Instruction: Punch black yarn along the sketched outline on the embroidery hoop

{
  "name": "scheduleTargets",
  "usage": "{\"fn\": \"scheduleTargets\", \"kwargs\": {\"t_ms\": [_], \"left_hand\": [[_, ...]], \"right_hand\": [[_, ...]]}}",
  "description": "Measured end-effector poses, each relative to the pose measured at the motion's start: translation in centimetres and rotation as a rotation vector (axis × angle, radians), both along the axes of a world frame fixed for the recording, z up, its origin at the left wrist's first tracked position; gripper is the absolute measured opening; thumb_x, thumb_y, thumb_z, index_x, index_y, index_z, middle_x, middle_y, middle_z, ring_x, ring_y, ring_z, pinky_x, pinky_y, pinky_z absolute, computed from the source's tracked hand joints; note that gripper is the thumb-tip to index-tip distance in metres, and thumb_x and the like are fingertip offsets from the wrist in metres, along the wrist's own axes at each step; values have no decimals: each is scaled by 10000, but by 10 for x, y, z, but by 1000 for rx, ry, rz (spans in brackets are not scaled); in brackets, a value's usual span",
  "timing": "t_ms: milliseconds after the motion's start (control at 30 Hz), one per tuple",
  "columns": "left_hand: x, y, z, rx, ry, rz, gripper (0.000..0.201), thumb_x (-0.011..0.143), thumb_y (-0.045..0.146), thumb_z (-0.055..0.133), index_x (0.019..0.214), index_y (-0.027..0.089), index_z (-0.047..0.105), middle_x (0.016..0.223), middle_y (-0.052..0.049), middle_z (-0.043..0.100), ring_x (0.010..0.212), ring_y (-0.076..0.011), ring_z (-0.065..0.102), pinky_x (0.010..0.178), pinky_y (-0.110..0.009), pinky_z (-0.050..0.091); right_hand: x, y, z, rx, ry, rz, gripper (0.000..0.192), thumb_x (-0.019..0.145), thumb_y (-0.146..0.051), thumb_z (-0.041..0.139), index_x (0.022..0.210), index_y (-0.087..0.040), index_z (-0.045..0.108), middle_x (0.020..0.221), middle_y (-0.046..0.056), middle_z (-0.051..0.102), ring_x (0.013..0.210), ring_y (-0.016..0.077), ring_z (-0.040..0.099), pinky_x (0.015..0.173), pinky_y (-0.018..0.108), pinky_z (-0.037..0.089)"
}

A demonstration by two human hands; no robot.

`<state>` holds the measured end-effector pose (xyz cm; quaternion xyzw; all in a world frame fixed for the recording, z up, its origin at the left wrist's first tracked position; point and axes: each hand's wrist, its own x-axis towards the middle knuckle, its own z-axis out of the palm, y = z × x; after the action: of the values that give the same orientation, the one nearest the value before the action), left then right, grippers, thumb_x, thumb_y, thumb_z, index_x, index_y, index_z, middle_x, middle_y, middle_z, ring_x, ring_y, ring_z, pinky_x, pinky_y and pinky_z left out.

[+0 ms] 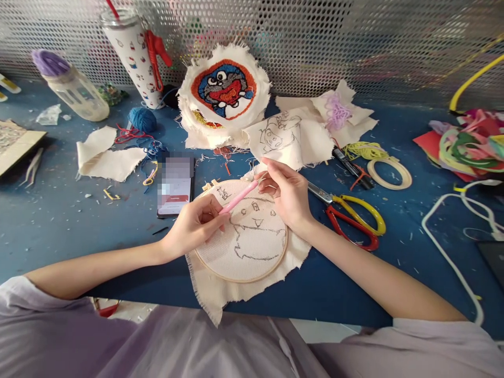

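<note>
My left hand (pixel 200 220) is closed around the lower end of a pink punch needle (pixel 239 197), which slants up to the right. At its metal tip, my right hand (pixel 286 190) is closed in a pinch; whatever thin thing lies between those fingers is too small to name. Under both hands lies an embroidery hoop (pixel 243 282) with cream cloth (pixel 262 244) stretched in it. A figure with a face is drawn on the cloth in dark lines. The cloth's frayed edges spread past the hoop over the table's front edge.
Scissors (pixel 356 218) with yellow and red handles lie right of the hoop, a phone (pixel 175 189) left of it. Behind stand a finished punched piece (pixel 224 89) and a tumbler (pixel 136 60). A blue yarn ball (pixel 142 120), a small hoop (pixel 389 173) and a white cable (pixel 444 247) lie around.
</note>
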<state>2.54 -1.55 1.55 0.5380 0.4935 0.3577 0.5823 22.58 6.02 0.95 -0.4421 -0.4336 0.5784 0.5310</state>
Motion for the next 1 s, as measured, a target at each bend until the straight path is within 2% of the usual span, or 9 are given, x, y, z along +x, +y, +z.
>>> {"fn": "scheduleTargets", "kwargs": {"t_ms": [167,467,567,733,1000], "left_hand": [[0,0,0,16,9,2,191,874,281,623,781,140,534,635,-7,628,394,-25,434,375,-146,345],[-1,2,1,-14,18,-3,194,873,283,620,775,140,534,611,5,613,410,-23,420,377,-139,320],[-1,2,2,-14,43,-4,200,858,280,638,763,136,536,595,12,596,432,-22,411,391,-136,313],[-1,2,2,-23,51,-9,193,813,252,679,759,133,536,592,19,587,440,-20,407,396,-135,306],[-1,1,2,-16,64,-7,199,835,271,653,757,135,530,590,18,576,437,-21,400,393,-139,305]], "right_hand": [[0,1,0,-24,54,-12,186,749,-324,754,841,-213,636,700,-4,736,533,86,646,557,197,552],[0,2,1,-14,35,10,193,761,-351,740,828,-218,618,688,-16,713,547,90,655,512,186,539],[0,1,-1,17,15,-44,199,756,-358,748,784,-224,603,707,-26,693,541,83,640,468,182,515],[1,2,-3,59,17,-153,175,777,-343,728,753,-219,606,697,-36,665,530,63,622,485,171,520],[2,3,-4,34,26,-150,194,758,-357,749,747,-217,615,700,-34,678,536,64,636,505,169,538]]}}
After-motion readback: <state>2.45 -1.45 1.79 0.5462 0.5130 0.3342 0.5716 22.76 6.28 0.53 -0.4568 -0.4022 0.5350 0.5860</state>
